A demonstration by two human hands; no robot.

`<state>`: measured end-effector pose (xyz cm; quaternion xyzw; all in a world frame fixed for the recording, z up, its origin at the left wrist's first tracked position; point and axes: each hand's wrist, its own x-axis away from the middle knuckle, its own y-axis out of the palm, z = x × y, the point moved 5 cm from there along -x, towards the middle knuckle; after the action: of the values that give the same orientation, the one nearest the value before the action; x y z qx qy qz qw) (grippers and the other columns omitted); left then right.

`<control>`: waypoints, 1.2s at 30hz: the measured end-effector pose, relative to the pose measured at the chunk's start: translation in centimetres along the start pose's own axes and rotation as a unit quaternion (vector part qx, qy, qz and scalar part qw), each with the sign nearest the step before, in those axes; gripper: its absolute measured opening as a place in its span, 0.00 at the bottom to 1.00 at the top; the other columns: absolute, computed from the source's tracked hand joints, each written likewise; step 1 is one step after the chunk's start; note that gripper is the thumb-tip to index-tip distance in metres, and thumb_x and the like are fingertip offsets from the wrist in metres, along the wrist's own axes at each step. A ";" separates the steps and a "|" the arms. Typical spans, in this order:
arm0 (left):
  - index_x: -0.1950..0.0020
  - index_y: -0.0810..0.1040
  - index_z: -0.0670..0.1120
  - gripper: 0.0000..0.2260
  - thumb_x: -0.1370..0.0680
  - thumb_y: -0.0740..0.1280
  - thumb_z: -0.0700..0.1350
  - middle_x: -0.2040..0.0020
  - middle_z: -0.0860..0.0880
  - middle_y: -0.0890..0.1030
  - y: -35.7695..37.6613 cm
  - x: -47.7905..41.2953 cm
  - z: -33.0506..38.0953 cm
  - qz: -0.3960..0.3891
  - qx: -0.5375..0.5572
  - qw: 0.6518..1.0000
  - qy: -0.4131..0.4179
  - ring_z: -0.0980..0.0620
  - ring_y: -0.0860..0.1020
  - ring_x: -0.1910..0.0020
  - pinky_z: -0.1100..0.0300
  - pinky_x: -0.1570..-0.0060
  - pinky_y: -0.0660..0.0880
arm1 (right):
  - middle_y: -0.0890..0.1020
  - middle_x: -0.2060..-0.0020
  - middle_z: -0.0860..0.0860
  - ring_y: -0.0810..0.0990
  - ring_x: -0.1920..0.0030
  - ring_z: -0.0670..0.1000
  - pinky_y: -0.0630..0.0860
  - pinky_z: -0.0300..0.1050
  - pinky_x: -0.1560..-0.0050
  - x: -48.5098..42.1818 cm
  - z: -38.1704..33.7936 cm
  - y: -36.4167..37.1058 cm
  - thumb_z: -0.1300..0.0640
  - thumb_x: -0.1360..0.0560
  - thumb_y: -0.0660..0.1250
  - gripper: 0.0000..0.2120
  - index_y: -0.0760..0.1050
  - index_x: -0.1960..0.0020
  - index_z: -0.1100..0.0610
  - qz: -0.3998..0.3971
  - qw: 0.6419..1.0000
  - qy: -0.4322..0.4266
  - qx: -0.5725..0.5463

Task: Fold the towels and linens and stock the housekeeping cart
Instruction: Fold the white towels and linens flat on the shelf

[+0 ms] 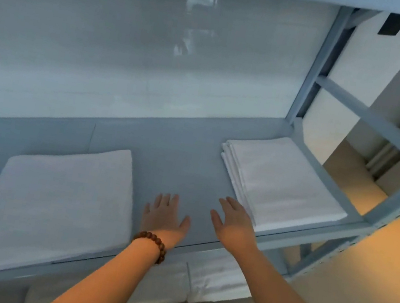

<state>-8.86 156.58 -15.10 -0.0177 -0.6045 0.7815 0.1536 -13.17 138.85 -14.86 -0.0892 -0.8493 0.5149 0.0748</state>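
I see left hand (164,216) flat, fingers straight, empty | right hand (233,222) same | shelf (185,165) between folded towel (55,206) and linen stack (284,182)

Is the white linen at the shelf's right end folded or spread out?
Folded: the white linen lies as a flat rectangle, with stacked layer edges showing along its left side.
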 end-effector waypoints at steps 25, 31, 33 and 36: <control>0.22 0.37 0.47 0.32 0.20 0.43 0.62 0.22 0.44 0.36 15.7 -11.8 31.2 -0.022 0.005 1.000 0.012 0.42 0.35 0.24 0.44 0.27 0.35 | 0.46 0.22 0.44 0.41 0.23 0.47 0.41 0.52 0.24 -16.6 32.1 -11.7 0.40 0.19 0.49 0.27 0.50 0.22 0.43 -0.080 0.967 -0.123 0.208; 0.22 0.36 0.51 0.34 0.24 0.37 0.66 0.21 0.47 0.36 17.7 -11.9 31.3 0.008 -0.018 1.000 -0.018 0.44 0.35 0.23 0.41 0.29 0.30 | 0.37 0.24 0.43 0.34 0.24 0.47 0.37 0.52 0.25 -18.0 34.8 -10.0 0.37 0.20 0.44 0.29 0.37 0.23 0.41 -0.172 0.934 -0.151 0.273; 0.22 0.36 0.52 0.35 0.26 0.34 0.66 0.21 0.47 0.37 17.6 -12.0 31.1 0.012 -0.020 1.000 -0.010 0.44 0.35 0.23 0.41 0.30 0.30 | 0.37 0.24 0.42 0.32 0.25 0.46 0.36 0.51 0.25 -17.6 34.9 -9.6 0.37 0.20 0.42 0.29 0.36 0.24 0.41 -0.140 0.942 -0.153 0.264; 0.22 0.36 0.52 0.36 0.27 0.33 0.66 0.21 0.48 0.37 17.2 -12.1 29.9 0.011 -0.030 0.999 0.013 0.44 0.35 0.23 0.42 0.30 0.28 | 0.36 0.24 0.42 0.32 0.25 0.47 0.36 0.51 0.25 -17.0 34.6 -8.7 0.36 0.21 0.40 0.29 0.32 0.26 0.41 -0.122 0.951 -0.133 0.252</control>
<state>-7.47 121.53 -25.33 -0.0391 -0.6258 0.7641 0.1516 -4.81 101.20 -23.56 0.1059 -0.6985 0.7064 0.0429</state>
